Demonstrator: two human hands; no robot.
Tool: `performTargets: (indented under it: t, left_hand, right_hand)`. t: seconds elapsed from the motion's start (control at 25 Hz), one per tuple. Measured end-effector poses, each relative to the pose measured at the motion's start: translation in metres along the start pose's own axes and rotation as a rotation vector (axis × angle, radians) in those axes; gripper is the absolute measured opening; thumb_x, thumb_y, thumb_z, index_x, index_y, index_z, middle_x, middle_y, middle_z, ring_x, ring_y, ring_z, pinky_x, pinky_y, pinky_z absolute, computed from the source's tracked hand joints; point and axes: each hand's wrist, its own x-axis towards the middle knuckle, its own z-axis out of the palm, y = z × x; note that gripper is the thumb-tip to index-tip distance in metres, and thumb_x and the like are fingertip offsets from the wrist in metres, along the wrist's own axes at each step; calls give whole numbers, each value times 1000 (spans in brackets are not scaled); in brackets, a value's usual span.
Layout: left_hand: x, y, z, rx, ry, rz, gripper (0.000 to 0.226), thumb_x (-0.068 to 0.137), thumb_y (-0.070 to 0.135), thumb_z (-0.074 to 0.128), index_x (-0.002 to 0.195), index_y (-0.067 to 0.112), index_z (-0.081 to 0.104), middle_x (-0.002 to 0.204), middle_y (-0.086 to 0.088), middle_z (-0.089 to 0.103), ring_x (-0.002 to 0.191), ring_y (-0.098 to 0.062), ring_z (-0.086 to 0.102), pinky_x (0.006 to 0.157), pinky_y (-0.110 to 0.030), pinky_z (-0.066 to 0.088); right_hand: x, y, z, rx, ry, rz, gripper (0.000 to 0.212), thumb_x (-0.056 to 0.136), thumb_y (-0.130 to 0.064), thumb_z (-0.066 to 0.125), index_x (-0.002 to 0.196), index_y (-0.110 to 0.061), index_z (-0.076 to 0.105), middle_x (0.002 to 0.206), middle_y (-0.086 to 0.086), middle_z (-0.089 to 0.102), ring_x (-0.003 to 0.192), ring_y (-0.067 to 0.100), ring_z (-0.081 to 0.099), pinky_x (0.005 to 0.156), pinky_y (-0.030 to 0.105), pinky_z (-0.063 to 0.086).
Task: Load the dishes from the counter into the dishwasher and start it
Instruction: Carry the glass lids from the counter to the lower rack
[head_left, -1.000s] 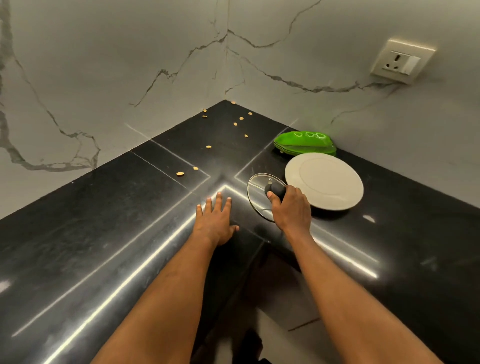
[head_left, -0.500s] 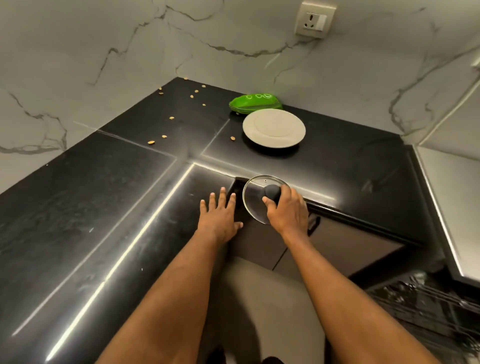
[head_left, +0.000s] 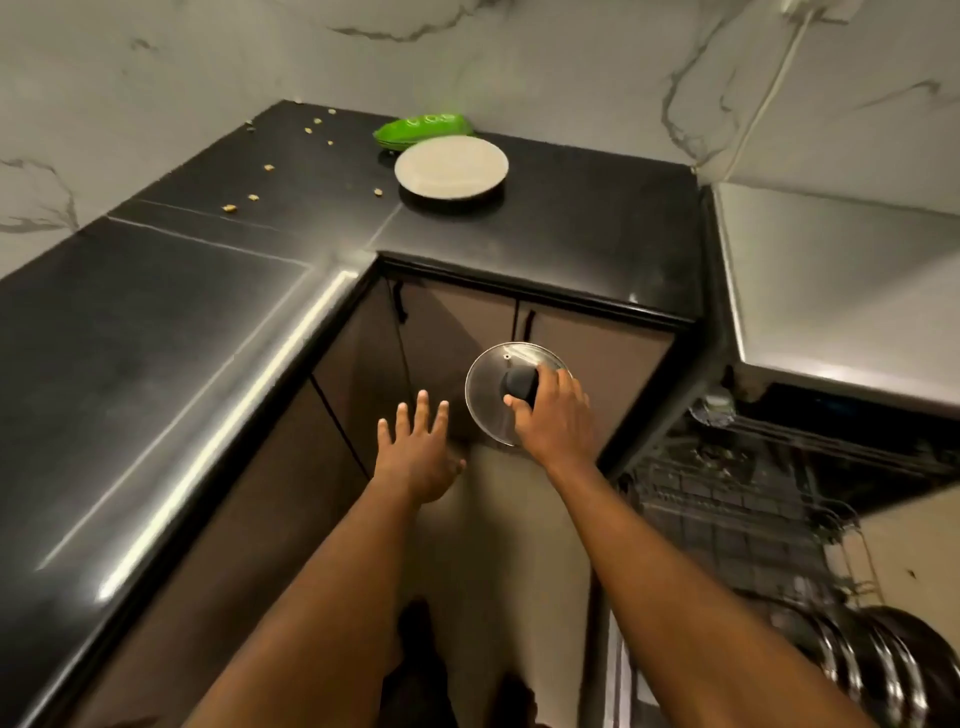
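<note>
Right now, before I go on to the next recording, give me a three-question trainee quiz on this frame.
1. True or false: the right hand grips the glass lid by its black knob.
2. What does the left hand hold? A) a cup B) nothing C) a spoon
3. Fill in: the white plate lies next to the green dishes on the black ___.

Key: 1 true; 2 B; 3 counter.

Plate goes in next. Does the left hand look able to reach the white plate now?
Probably, with a lean: the left hand is open and empty, and nothing blocks the white plate.
</note>
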Motion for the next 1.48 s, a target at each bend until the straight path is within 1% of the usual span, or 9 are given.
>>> performTargets:
  t: [0.24, 0.48, 0.64, 0.72, 0.92, 1.12, 1.24, 1.36, 1.48]
  left_hand:
    - [-73, 50, 58, 69, -43, 36, 87, 97, 53, 48, 156, 25, -10, 161, -7, -24, 149, -33, -15, 119, -55, -2]
    - [-122, 101, 108, 62, -64, 133, 88, 97, 50, 49, 157, 23, -9, 161, -8, -23, 149, -35, -15, 119, -55, -2]
    - [-164, 140, 158, 65, -193, 199, 86, 98, 47, 47, 156, 22, -12, 161, -10, -25, 148, -36, -16, 118, -56, -3]
    - [-177, 158, 178, 104, -231, 210, 85, 99, 46, 47, 156, 22, -12, 161, -10, -25, 148, -36, -17, 119, -55, -3]
    - [-186, 221, 220, 177, -332, 271, 83, 99, 44, 45, 157, 20, -9, 162, -11, -22, 149, -36, -14, 119, -55, -2]
    - [-188, 299, 286, 290, -462, 318, 81, 100, 38, 44, 157, 18, -10, 162, -11, -21, 150, -33, -15, 120, -52, -2]
    - [-168, 350, 348, 302, -543, 324, 81, 100, 35, 43, 156, 20, -13, 161, -10, -23, 149, -31, -19, 119, -50, -7]
    - [-135, 394, 407, 273, -592, 352, 79, 101, 31, 41, 155, 22, -16, 160, -8, -27, 147, -30, -24, 119, -48, -10]
    - [-95, 424, 459, 275, -634, 370, 81, 101, 32, 41, 154, 22, -20, 159, -9, -29, 147, -31, -25, 120, -48, -11]
  right_hand:
    - [-106, 80, -27, -57, -66, 67, 48, 90, -47, 56, 123, -12, 52, 123, 7, 57, 114, 27, 51, 95, 39, 42]
    - [-209, 144, -43, -54, -108, 223, 47, 91, -47, 55, 123, -14, 53, 123, 6, 57, 114, 26, 51, 95, 38, 43]
    - [-275, 193, -54, -47, -172, 344, 47, 93, -47, 54, 126, -14, 52, 123, 6, 57, 114, 24, 51, 95, 37, 45]
    - [-298, 217, -59, 0, -189, 457, 46, 93, -45, 55, 126, -13, 52, 125, 7, 57, 115, 26, 52, 95, 39, 44]
    - [-329, 294, -75, 120, -175, 688, 41, 94, -40, 57, 118, -7, 53, 118, 13, 58, 110, 32, 53, 91, 41, 44]
    - [-337, 392, -83, 315, -156, 893, 41, 95, -40, 55, 119, -8, 57, 115, 13, 59, 109, 34, 55, 88, 39, 45]
    - [-331, 465, -59, 404, -150, 957, 37, 96, -38, 54, 116, -8, 60, 108, 12, 63, 102, 32, 58, 80, 34, 44]
    - [-314, 528, -22, 487, -153, 1046, 35, 97, -37, 52, 118, -10, 60, 107, 10, 65, 101, 29, 60, 82, 34, 46]
    - [-292, 576, 14, 580, -151, 1116, 33, 99, -34, 51, 122, -11, 60, 105, 3, 62, 98, 19, 57, 80, 28, 40]
